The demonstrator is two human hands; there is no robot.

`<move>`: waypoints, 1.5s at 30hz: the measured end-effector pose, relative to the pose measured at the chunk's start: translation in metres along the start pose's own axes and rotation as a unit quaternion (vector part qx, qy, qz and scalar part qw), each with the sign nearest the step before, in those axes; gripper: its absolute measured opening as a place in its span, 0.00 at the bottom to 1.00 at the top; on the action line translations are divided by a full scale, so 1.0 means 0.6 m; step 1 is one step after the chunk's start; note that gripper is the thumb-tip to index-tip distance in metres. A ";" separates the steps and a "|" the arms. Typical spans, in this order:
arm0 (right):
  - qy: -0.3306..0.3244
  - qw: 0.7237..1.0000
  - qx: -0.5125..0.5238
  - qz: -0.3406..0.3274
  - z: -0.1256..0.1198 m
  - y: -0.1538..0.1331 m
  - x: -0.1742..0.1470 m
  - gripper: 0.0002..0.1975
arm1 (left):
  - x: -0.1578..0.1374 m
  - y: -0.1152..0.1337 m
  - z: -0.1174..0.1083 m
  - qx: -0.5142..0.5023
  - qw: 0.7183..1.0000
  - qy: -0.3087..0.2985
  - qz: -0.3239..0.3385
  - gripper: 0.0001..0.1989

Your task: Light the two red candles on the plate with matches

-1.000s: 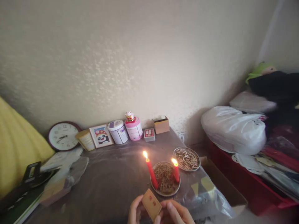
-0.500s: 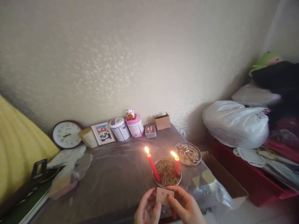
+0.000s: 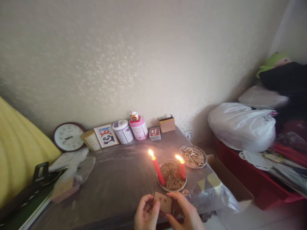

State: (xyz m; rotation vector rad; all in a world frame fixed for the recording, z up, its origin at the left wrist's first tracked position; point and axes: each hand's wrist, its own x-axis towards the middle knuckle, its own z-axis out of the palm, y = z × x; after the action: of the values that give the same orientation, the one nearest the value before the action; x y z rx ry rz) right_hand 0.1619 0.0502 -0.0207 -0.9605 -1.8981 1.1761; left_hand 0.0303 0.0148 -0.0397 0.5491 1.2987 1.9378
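A small beige matchbox (image 3: 163, 202) with two red characters on its face is held low, just in front of a round dish. My left hand (image 3: 146, 212) pinches its left edge, thumb on the face and fingers curled behind. At the right side my right hand (image 3: 184, 212) has its index fingertip on the top corner and its thumb at the bottom corner. Beyond the box, two lit red candles, the left candle (image 3: 157, 172) tilted and the right candle (image 3: 182, 169), stand in the grainy dish (image 3: 172, 188). A second dish (image 3: 202, 164) is filled with matchstick-like sticks.
Along the wall stand a clock (image 3: 69, 136), a panda picture (image 3: 106, 135), a white tin (image 3: 122, 131), a pink tin (image 3: 139, 128), a red-topped card box (image 3: 154, 133) and an open carton (image 3: 167, 124). A crumpled plastic sheet (image 3: 223, 195) hangs over the right table edge.
Both hands and the matchbox have shifted slightly left. My right thumb has moved off the box's face to its lower corner, so both red characters now show.
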 end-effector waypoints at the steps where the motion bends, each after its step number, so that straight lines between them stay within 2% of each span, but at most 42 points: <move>1: 0.002 1.000 -0.009 -0.005 0.001 -0.001 0.000 0.23 | 0.000 -0.001 0.000 0.003 1.000 0.002 0.002 0.22; 11: 0.012 0.998 -0.038 -0.051 -0.003 -0.013 0.000 0.24 | 0.005 -0.011 -0.011 0.025 1.000 -0.010 -0.010 0.21; 17: 0.015 0.997 -0.042 -0.069 -0.003 -0.008 -0.001 0.25 | -0.001 0.007 -0.003 0.048 0.999 -0.006 0.012 0.19; 26: 0.010 0.996 -0.066 -0.061 -0.004 -0.006 0.004 0.25 | -0.007 0.019 0.005 0.067 0.997 0.007 0.038 0.18; 33: -0.019 0.994 -0.088 -0.054 -0.003 -0.006 0.002 0.24 | -0.002 0.007 -0.008 0.161 0.985 -0.013 0.066 0.18; 39: -0.020 0.993 -0.101 -0.050 -0.002 -0.001 0.006 0.25 | -0.003 0.006 -0.007 0.170 0.985 -0.001 0.035 0.19; 45: -0.022 0.994 -0.097 -0.047 -0.003 0.005 0.002 0.25 | -0.004 0.033 -0.002 0.176 0.984 0.001 0.012 0.20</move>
State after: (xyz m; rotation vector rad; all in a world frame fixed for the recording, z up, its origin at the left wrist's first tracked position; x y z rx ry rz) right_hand 0.1639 0.0529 -0.0228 -0.9410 -2.0996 0.9787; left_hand 0.0243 0.0076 -0.0221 0.7375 1.6563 1.7332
